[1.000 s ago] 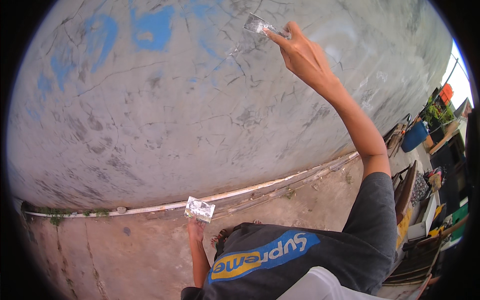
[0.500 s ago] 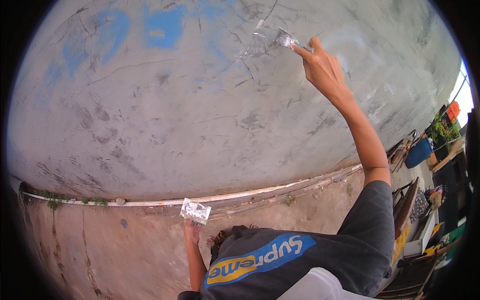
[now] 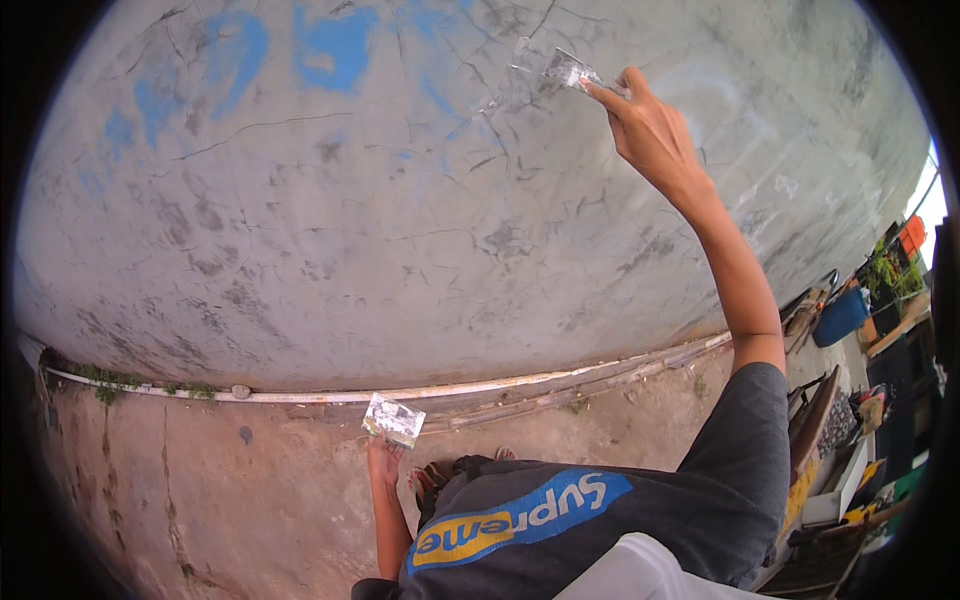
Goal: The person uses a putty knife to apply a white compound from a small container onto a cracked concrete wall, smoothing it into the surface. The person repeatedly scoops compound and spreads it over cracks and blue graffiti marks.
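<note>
My right hand (image 3: pixel 648 135) grips a metal putty knife (image 3: pixel 570 73) high up at the grey plastered wall (image 3: pixel 420 290). Its blade lies against or very close to the surface, beside glistening light smears and hairline cracks. Low at the middle, my left hand (image 3: pixel 386 452) holds a flat rectangular plate or wide blade (image 3: pixel 393 420) by its lower edge; white filler is spread on it. Faded blue paint marks (image 3: pixel 330 55) show on the wall left of the knife. My sandalled feet are partly hidden by my dark T-shirt.
A white pipe (image 3: pixel 300 395) and weathered timber strips run along the wall's foot, with small weeds (image 3: pixel 108 385) at the left. The concrete floor (image 3: pixel 250 500) is cracked. At right are a blue barrel (image 3: pixel 840 318), a plant (image 3: pixel 890 270), an orange object (image 3: pixel 911 238), leaning boards and mixed clutter.
My right hand with the putty knife has moved right and down since a second ago, then slightly up. Light smears now show beside the blade. My left hand with the plate has shifted slightly left.
</note>
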A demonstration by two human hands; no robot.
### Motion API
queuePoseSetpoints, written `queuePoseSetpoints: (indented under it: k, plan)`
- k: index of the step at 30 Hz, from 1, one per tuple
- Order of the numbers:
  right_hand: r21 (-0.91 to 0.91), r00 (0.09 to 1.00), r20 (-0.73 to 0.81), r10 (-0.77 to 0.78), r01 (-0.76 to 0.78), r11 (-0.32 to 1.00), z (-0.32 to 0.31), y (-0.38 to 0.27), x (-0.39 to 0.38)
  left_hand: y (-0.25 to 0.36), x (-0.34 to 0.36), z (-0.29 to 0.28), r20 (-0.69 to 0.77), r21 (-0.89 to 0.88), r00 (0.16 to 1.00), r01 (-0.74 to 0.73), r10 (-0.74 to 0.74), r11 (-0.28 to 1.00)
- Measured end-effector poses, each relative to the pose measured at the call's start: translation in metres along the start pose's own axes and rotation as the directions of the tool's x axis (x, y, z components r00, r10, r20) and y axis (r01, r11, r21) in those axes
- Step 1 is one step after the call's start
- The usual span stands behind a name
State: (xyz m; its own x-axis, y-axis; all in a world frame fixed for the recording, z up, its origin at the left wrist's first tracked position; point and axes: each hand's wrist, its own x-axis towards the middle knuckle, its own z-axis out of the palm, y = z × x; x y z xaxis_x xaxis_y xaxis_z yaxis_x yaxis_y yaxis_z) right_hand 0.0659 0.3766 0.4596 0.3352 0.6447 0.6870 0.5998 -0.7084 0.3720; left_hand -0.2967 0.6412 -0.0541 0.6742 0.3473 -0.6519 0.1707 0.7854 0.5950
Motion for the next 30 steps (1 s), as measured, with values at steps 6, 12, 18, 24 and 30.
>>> queuePoseSetpoints:
  k: [6,12,18,24,30]
  plan:
    - [-0.046,0.999,-0.036,-0.031,0.03,0.999,-0.001,-0.027,0.032,-0.007,0.009,-0.009,0.012,-0.034,1.0,0.022,-0.022,0.999]
    - [-0.026,0.965,0.106,0.238,-0.237,0.971,-0.015,-0.018,0.004,-0.005,0.01,-0.004,-0.004,-0.059,0.999,0.045,-0.045,0.997]
    - [0.56,0.82,-0.226,0.526,-0.333,0.759,0.045,-0.08,-0.023,0.005,0.033,-0.018,0.095,0.052,0.982,0.161,-0.166,0.986]
    - [0.631,0.692,-0.252,0.677,-0.413,0.657,0.088,-0.125,0.012,0.046,0.042,-0.033,0.118,0.157,0.982,0.127,-0.146,0.979]
    - [0.598,0.625,-0.305,0.719,-0.461,0.655,0.119,-0.143,0.004,0.069,0.063,-0.066,0.12,0.122,0.984,0.115,-0.129,0.986]
